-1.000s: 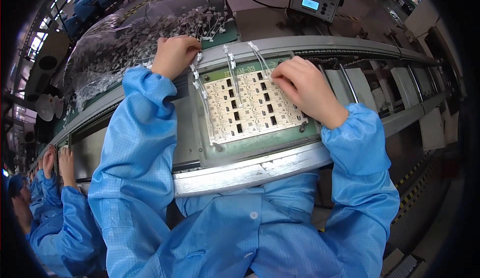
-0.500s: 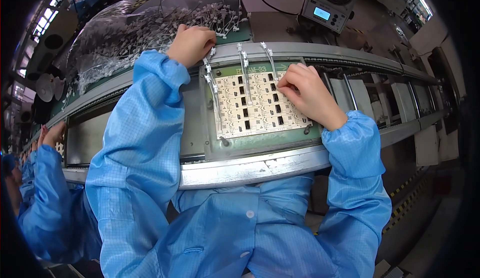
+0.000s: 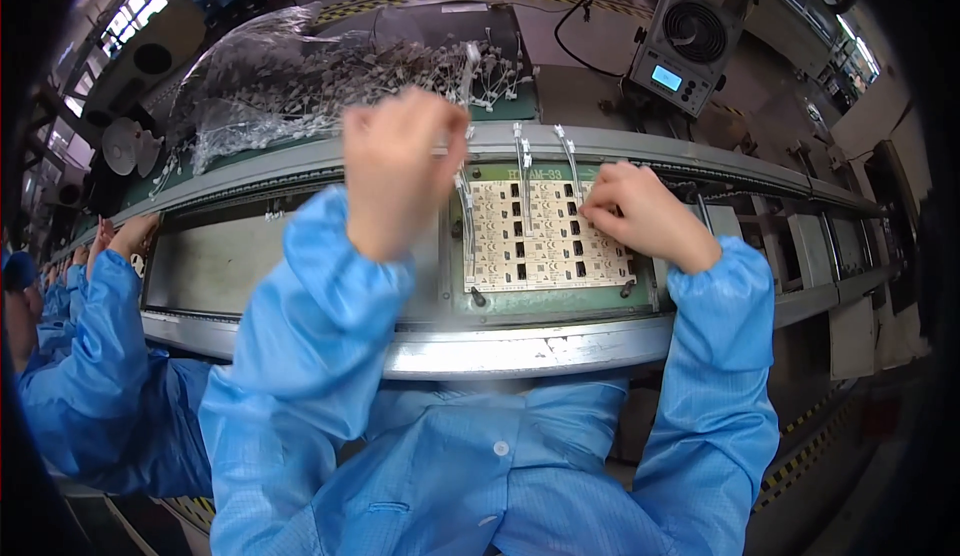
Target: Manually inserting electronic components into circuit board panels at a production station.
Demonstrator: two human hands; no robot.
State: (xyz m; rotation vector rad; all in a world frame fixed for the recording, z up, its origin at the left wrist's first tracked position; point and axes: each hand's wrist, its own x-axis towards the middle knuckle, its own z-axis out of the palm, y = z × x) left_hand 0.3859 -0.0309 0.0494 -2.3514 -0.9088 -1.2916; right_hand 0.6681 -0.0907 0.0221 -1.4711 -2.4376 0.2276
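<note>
At the far left we see a co-worker's hand [image 3: 130,236] raised at the edge of the conveyor line, its sleeve the same blue as ours. Beyond the conveyor rail [image 3: 300,178], a clear plastic bag [image 3: 260,66] sags open over a heap of small grey components [image 3: 370,66] lying on the green surface behind the line.

Our left hand [image 3: 400,171] is lifted above the near rail, blurred, with the fingers curled inward toward the palm. We cannot tell whether it holds anything, since the blur hides the fingertips. It sits just left of the pale circuit board panel [image 3: 545,236].

That panel lies flat in a green carrier tray [image 3: 560,301] on the conveyor, directly ahead of us, between our two hands. Rows of small dark parts dot its surface. Thin pale strips [image 3: 522,161] stand along the panel's far edge and arch over the rail.

Our right hand [image 3: 640,218] rests on the panel's upper right corner, fingers bent and pressed down together onto the board; whether a small part is pinched under the fingertips we cannot tell.

Further right and behind the line stands a grey box with a round fan grille and a small blue display [image 3: 685,51].
</note>
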